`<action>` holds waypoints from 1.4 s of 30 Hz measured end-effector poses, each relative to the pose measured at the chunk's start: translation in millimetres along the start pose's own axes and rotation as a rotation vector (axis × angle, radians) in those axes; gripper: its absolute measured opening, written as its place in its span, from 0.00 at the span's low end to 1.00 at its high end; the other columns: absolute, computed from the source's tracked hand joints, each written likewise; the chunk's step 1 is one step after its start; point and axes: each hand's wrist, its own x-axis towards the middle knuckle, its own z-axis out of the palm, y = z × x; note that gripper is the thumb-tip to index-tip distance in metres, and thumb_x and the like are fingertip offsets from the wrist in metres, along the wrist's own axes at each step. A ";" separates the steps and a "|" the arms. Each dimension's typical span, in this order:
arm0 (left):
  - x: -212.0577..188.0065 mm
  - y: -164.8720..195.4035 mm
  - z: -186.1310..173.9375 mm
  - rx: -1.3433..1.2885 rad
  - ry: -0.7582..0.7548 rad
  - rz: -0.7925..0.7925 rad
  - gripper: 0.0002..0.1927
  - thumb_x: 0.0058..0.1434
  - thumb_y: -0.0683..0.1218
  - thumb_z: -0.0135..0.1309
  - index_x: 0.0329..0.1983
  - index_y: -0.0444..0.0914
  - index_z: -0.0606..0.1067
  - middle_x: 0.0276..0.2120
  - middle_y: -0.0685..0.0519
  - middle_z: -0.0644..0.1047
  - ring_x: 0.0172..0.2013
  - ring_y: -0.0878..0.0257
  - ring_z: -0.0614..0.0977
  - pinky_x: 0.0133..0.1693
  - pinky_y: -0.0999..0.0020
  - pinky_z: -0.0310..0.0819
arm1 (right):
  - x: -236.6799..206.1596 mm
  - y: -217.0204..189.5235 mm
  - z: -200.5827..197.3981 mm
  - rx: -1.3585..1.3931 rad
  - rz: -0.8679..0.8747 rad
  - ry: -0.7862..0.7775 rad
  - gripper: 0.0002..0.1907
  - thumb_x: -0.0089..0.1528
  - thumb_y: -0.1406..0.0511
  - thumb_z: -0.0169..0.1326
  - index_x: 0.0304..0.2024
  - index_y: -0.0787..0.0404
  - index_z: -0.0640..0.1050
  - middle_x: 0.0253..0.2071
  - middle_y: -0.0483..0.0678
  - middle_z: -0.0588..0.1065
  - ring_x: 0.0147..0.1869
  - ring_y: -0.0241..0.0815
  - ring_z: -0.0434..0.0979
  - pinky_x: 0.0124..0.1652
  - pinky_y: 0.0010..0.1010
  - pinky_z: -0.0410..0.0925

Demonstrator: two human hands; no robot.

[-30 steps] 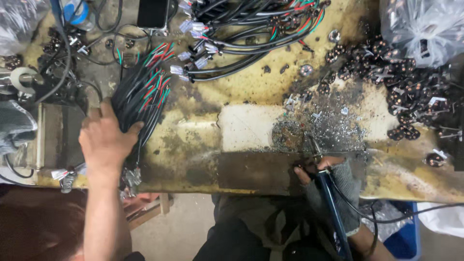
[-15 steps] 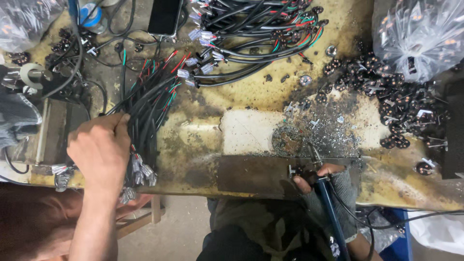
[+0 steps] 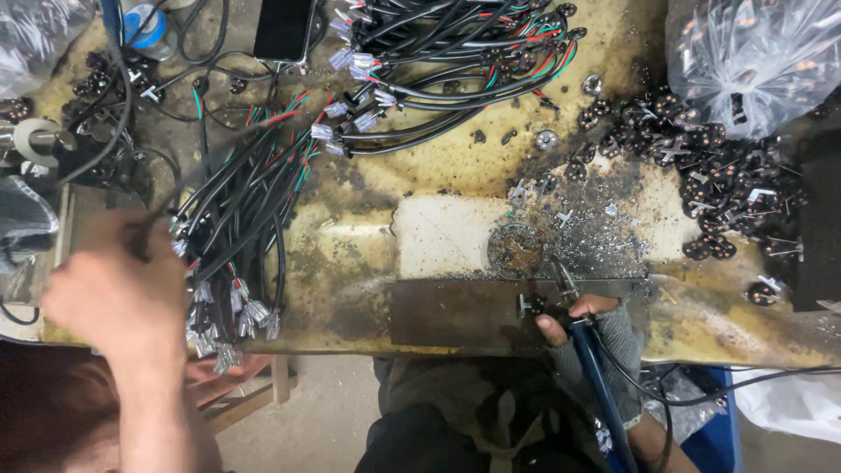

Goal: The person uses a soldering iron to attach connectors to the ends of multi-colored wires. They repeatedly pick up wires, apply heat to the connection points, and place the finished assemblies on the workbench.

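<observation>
Left hand [image 3: 114,293], blurred, fingers closed around one black cable [image 3: 197,180] from the bundle of cables [image 3: 245,219] on the left part of the stained table [image 3: 438,175]. Right hand [image 3: 583,328], fingers clenched on a blue soldering iron [image 3: 596,368], tip near small metal bits [image 3: 596,232].

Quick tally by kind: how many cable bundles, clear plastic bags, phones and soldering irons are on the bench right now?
Cable bundles: 2, one by the left hand at, one at the top
Clear plastic bags: 2
Phones: 1
Soldering irons: 1, in the right hand
Total: 6
</observation>
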 end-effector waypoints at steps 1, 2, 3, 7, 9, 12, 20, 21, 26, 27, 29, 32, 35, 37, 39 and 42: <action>-9.0 10.1 -13.3 -0.102 0.113 -0.069 0.06 0.66 0.41 0.59 0.45 0.36 0.81 0.39 0.46 0.84 0.36 0.54 0.86 0.40 0.61 0.77 | -1.4 1.8 0.5 0.072 0.037 -0.006 0.18 0.60 0.56 0.65 0.41 0.58 0.72 0.30 0.43 0.72 0.33 0.33 0.70 0.35 0.25 0.67; -22.5 26.5 -18.6 -0.254 0.184 -0.068 0.07 0.68 0.39 0.56 0.47 0.33 0.79 0.41 0.45 0.84 0.37 0.55 0.86 0.43 0.63 0.78 | -2.1 2.3 0.7 0.146 0.070 -0.012 0.17 0.61 0.55 0.64 0.41 0.57 0.73 0.30 0.43 0.73 0.33 0.33 0.72 0.35 0.24 0.67; -36.6 41.5 -22.8 -0.405 0.257 -0.057 0.07 0.70 0.36 0.54 0.50 0.31 0.78 0.42 0.44 0.83 0.39 0.56 0.85 0.46 0.65 0.79 | -1.3 1.9 0.3 0.180 0.053 -0.043 0.16 0.63 0.55 0.61 0.42 0.57 0.73 0.30 0.43 0.74 0.33 0.33 0.73 0.35 0.24 0.68; -126.2 117.5 18.9 -1.227 -0.104 0.571 0.11 0.61 0.32 0.53 0.46 0.33 0.78 0.40 0.46 0.82 0.39 0.52 0.88 0.42 0.62 0.85 | 6.9 -11.2 -9.8 0.618 0.072 -0.006 0.16 0.70 0.58 0.59 0.48 0.56 0.66 0.42 0.48 0.77 0.43 0.38 0.79 0.44 0.28 0.73; -162.5 132.6 39.5 -1.309 -0.601 0.422 0.08 0.62 0.37 0.57 0.45 0.34 0.78 0.39 0.44 0.82 0.39 0.48 0.87 0.41 0.58 0.82 | 11.5 -19.9 -14.2 0.689 0.068 0.072 0.17 0.73 0.63 0.59 0.49 0.55 0.62 0.47 0.51 0.77 0.49 0.42 0.80 0.49 0.29 0.73; -180.8 142.0 49.6 -1.117 -1.109 0.261 0.11 0.58 0.46 0.60 0.42 0.36 0.78 0.30 0.42 0.82 0.34 0.43 0.84 0.34 0.52 0.75 | 10.1 -31.2 -16.9 0.488 0.076 0.055 0.19 0.72 0.70 0.59 0.50 0.55 0.59 0.45 0.52 0.76 0.50 0.44 0.80 0.50 0.28 0.71; -117.6 167.3 29.8 -0.983 -1.417 0.319 0.15 0.67 0.53 0.51 0.33 0.38 0.77 0.23 0.46 0.81 0.29 0.49 0.86 0.33 0.55 0.77 | 16.0 -19.0 -12.6 0.483 0.282 -0.314 0.21 0.60 0.71 0.60 0.41 0.56 0.60 0.36 0.48 0.79 0.45 0.37 0.85 0.40 0.27 0.75; -117.2 174.3 32.1 -0.956 -1.332 0.349 0.14 0.67 0.53 0.53 0.34 0.38 0.78 0.24 0.44 0.80 0.30 0.47 0.84 0.32 0.54 0.76 | 17.1 -17.0 -13.4 0.421 0.259 -0.308 0.23 0.58 0.71 0.63 0.42 0.56 0.60 0.36 0.47 0.79 0.43 0.36 0.83 0.41 0.26 0.73; -127.9 209.6 54.0 -1.241 -1.047 0.207 0.09 0.67 0.46 0.54 0.37 0.34 0.78 0.26 0.45 0.81 0.29 0.49 0.86 0.31 0.58 0.77 | 27.1 -8.1 -17.2 0.250 0.064 -0.318 0.30 0.56 0.70 0.67 0.46 0.58 0.57 0.34 0.45 0.80 0.41 0.33 0.76 0.49 0.26 0.65; -128.3 212.7 57.5 -1.279 -1.003 0.209 0.08 0.67 0.45 0.54 0.39 0.34 0.79 0.27 0.44 0.81 0.30 0.50 0.86 0.31 0.59 0.77 | 28.5 -6.8 -16.7 0.313 0.114 -0.309 0.31 0.57 0.70 0.66 0.46 0.58 0.56 0.35 0.44 0.79 0.41 0.33 0.76 0.49 0.26 0.65; -129.4 212.6 59.0 -1.332 -0.967 0.198 0.07 0.67 0.41 0.55 0.43 0.33 0.79 0.31 0.43 0.82 0.31 0.51 0.86 0.32 0.61 0.77 | 29.0 -4.2 -15.6 0.450 0.265 -0.284 0.31 0.57 0.70 0.66 0.46 0.57 0.55 0.35 0.43 0.79 0.41 0.32 0.76 0.49 0.25 0.66; -134.5 213.7 57.1 -1.425 -0.724 0.086 0.09 0.65 0.41 0.57 0.46 0.34 0.80 0.36 0.44 0.84 0.34 0.54 0.89 0.36 0.65 0.81 | 27.5 0.6 -13.6 0.471 0.252 -0.309 0.29 0.58 0.71 0.65 0.47 0.58 0.57 0.36 0.43 0.78 0.43 0.33 0.75 0.49 0.27 0.65; -143.1 213.7 55.0 -1.328 -0.486 0.215 0.05 0.66 0.42 0.61 0.42 0.36 0.80 0.34 0.46 0.82 0.32 0.54 0.87 0.33 0.66 0.79 | 23.7 4.2 -13.6 0.200 0.137 -0.238 0.31 0.53 0.71 0.69 0.45 0.58 0.59 0.33 0.43 0.75 0.39 0.33 0.71 0.45 0.27 0.66; -144.8 213.5 57.9 -1.174 -0.553 0.269 0.05 0.63 0.42 0.63 0.39 0.35 0.81 0.27 0.47 0.80 0.25 0.54 0.82 0.27 0.63 0.73 | 22.7 5.1 -12.8 0.145 0.120 -0.282 0.29 0.54 0.73 0.68 0.44 0.58 0.60 0.33 0.45 0.76 0.39 0.35 0.70 0.46 0.29 0.64; -142.7 212.1 61.3 -1.110 -0.570 0.337 0.05 0.61 0.42 0.64 0.37 0.36 0.82 0.23 0.49 0.78 0.21 0.54 0.80 0.24 0.62 0.71 | 24.1 4.5 -11.7 0.178 0.122 -0.294 0.29 0.55 0.73 0.68 0.44 0.58 0.60 0.33 0.45 0.77 0.40 0.35 0.71 0.47 0.29 0.64; -134.4 208.7 64.0 -1.141 -0.540 0.432 0.05 0.59 0.42 0.63 0.37 0.37 0.81 0.22 0.50 0.76 0.22 0.55 0.80 0.25 0.62 0.73 | 29.4 1.5 -10.6 0.346 0.116 -0.288 0.30 0.56 0.71 0.67 0.45 0.58 0.57 0.35 0.42 0.79 0.41 0.31 0.75 0.46 0.25 0.66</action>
